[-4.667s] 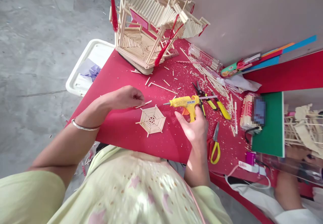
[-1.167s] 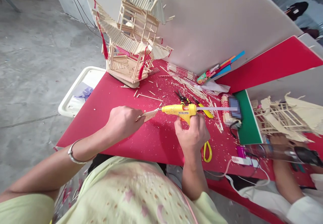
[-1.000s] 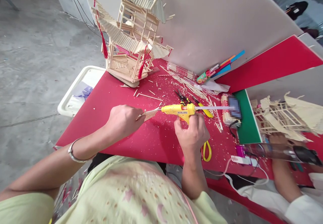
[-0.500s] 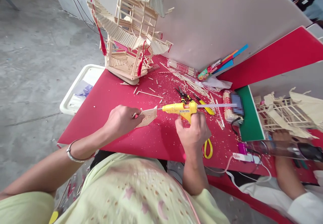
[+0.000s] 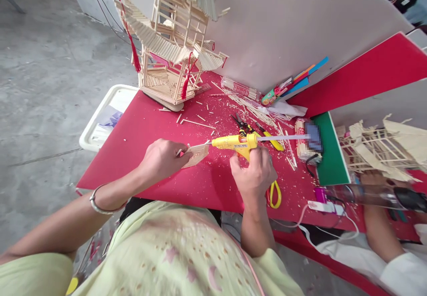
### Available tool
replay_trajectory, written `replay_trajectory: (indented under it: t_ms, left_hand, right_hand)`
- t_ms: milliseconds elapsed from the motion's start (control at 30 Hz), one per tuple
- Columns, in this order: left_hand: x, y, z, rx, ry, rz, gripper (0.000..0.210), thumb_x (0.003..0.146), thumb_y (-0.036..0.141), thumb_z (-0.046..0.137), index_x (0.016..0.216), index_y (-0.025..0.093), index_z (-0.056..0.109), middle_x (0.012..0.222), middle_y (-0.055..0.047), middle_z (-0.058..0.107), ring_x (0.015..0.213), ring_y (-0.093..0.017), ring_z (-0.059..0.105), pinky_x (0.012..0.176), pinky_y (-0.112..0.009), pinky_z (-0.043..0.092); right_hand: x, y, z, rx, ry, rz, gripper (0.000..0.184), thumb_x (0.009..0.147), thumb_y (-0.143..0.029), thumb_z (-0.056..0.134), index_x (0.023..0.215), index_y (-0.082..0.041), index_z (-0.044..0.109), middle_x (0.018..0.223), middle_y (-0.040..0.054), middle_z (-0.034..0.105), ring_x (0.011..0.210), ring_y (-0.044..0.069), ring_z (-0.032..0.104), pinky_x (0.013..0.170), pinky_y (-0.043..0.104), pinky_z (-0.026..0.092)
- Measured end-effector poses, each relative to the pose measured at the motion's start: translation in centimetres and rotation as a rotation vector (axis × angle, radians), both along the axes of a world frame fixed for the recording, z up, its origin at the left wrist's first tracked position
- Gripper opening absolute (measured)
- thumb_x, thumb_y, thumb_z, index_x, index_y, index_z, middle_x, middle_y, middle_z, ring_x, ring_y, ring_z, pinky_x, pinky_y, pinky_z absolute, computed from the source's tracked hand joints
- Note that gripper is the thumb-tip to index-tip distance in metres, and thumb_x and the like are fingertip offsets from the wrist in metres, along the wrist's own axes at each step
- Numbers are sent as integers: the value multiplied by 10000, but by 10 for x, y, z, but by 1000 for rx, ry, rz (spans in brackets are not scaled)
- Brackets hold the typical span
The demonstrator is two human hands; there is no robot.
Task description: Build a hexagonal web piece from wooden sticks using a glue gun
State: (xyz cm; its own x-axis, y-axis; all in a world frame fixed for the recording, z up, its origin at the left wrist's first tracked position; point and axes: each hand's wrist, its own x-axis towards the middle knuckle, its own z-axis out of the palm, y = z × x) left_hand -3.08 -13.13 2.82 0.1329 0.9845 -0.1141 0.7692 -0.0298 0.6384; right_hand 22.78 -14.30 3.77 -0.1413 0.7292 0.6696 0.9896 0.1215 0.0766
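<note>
While the left hand (image 5: 163, 158) pinched the stick panel (image 5: 199, 154), holding it tilted over the red table (image 5: 147, 127), the right hand (image 5: 254, 171) was wrapped around the yellow glue gun (image 5: 234, 142). The nozzle (image 5: 210, 143) sat at the panel's upper right corner, though whether it touched could not be told. Beyond the gun lay a yellow-handled tool (image 5: 276, 145), and the stick pagoda (image 5: 160, 45) stood farther back
</note>
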Motion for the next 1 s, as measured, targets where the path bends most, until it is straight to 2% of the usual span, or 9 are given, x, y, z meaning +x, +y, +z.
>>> replay_trajectory:
  t_ms: [200,367,533,1000]
  left_hand:
    - [0,1,1,-20,-35,-8,391,854,519,559,696,198,717,542,-2,493,526,-127,368,548,-282,272]
    - [-1,-1,-1,19,-47,-5,390,869,511,570,752,195,767,552,-14,554,518,-124,381,549,-278,272]
    - [-1,-2,-3,73,-18,-9,407,889,507,559,728,192,761,532,-18,550,505,-121,364,543,-280,258]
    - [1,-1,-1,71,-23,-18,394,888,490,562,731,191,764,533,-26,565,500,-123,383,546,-280,253]
  right_hand:
    - [-12,-1,3,-44,106,63,261,849,-340,627,1049,-174,643,867,64,655,763,222,635,639,321,478]
    - [-25,-2,3,-72,161,126,277,842,-312,612,1082,-177,635,892,60,671,795,218,654,667,308,499]
    - [-28,-2,2,-92,146,90,254,850,-344,604,1045,-184,640,865,60,665,761,218,648,649,313,487]
    - [-25,-2,0,-75,125,101,246,866,-324,584,1040,-160,643,856,64,655,753,220,628,631,315,474]
